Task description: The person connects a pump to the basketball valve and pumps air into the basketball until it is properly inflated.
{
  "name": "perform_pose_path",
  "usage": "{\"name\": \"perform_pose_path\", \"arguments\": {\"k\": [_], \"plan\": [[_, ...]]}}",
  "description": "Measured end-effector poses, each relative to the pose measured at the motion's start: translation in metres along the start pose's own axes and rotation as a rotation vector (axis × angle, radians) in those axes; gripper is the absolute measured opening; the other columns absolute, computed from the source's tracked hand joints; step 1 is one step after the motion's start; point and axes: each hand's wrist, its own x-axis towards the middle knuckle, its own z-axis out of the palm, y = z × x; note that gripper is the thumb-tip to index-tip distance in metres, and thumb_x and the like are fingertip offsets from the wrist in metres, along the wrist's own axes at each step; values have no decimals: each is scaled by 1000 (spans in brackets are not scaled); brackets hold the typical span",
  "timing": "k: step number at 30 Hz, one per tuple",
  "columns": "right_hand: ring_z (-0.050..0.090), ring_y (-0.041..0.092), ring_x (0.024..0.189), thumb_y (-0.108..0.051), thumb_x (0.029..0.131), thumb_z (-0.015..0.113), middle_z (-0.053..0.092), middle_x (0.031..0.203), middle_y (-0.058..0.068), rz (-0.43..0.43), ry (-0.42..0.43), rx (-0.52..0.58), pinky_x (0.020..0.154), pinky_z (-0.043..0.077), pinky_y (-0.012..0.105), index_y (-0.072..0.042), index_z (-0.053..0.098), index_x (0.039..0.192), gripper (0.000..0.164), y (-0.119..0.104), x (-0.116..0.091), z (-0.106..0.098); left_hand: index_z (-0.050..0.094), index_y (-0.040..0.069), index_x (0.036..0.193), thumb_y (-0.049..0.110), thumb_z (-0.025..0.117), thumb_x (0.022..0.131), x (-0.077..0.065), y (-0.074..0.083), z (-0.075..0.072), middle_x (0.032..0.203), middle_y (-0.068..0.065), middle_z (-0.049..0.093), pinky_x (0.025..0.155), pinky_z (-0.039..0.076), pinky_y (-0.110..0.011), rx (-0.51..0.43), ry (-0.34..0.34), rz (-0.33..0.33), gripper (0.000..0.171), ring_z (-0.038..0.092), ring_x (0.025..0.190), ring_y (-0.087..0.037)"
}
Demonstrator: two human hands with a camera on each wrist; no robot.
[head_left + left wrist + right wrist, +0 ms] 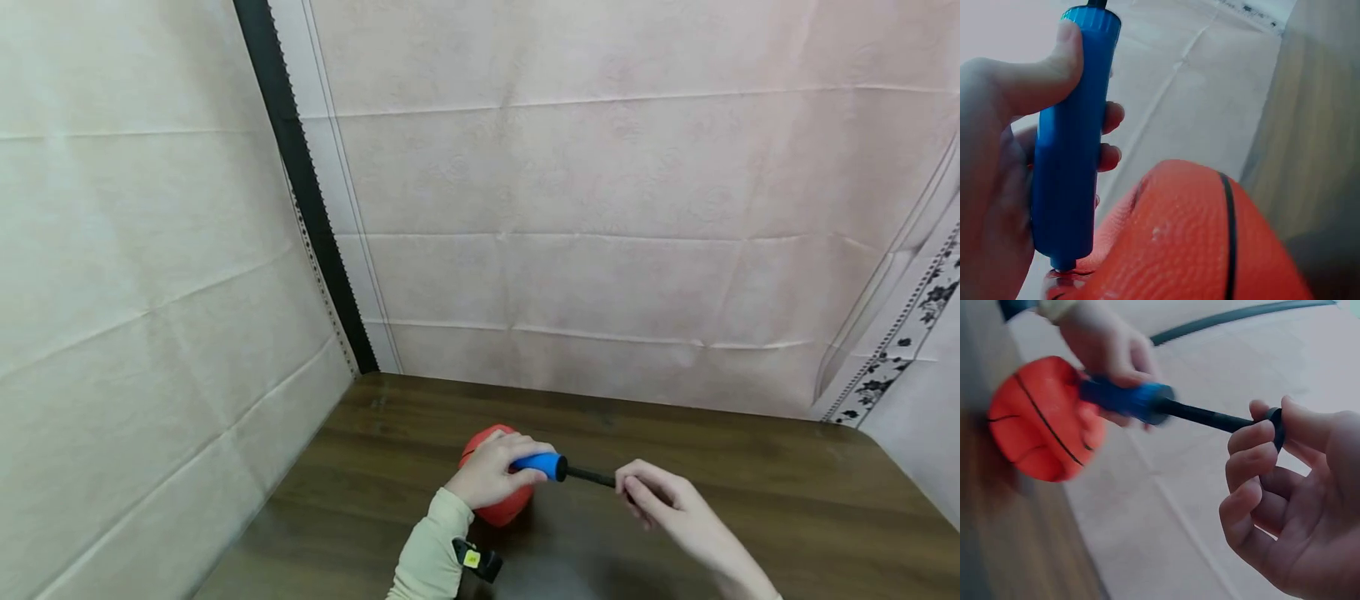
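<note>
Nearest, the right hand (666, 504) has its thumb and fingers closed together in a pinch on the black knob (1278, 430) ending the thin black rod (592, 477), while the left hand (489, 473) wraps firmly around the blue pump barrel (1067, 162), its thumb lying along the side near the rod end. The barrel's narrow tip meets the dented red ball (1179, 231), which sits beneath the left hand over the brown tabletop (795, 500), with pale creased cloth (600, 183) hanging behind
</note>
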Motion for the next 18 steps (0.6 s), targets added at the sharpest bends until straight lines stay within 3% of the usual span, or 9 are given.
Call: {"name": "perform_pose_path", "arguments": {"k": [4,9,13,18], "plan": [[46,19,58,-7,105,37,46,72,7,-50,40,-6,49,42,30,-7,56,101,19,-10,-8,-9,60,21,131,33,60,95,-1,2,-5,117,2,68,104,41,-45,8,34,-5,38,61,108,-13],[42,23,55,0,103,37,43,68,10,-115,65,16,45,39,28,-7,55,98,20,-6,-4,-4,58,23,132,36,57,97,2,1,2,120,2,67,103,40,-41,-33,10,-29,37,60,109,-12],[41,26,52,-3,104,37,42,66,15,-97,55,71,45,42,29,-6,54,98,18,4,5,9,58,21,132,34,57,97,4,-1,12,124,0,66,103,39,-39,-131,-30,-63,37,58,110,-13],[37,31,52,-8,105,35,40,69,17,-48,28,169,45,40,34,0,51,101,18,21,15,25,58,22,132,36,56,97,8,2,26,125,-1,65,100,40,-33,-180,-74,-80,38,57,109,-11]]}}
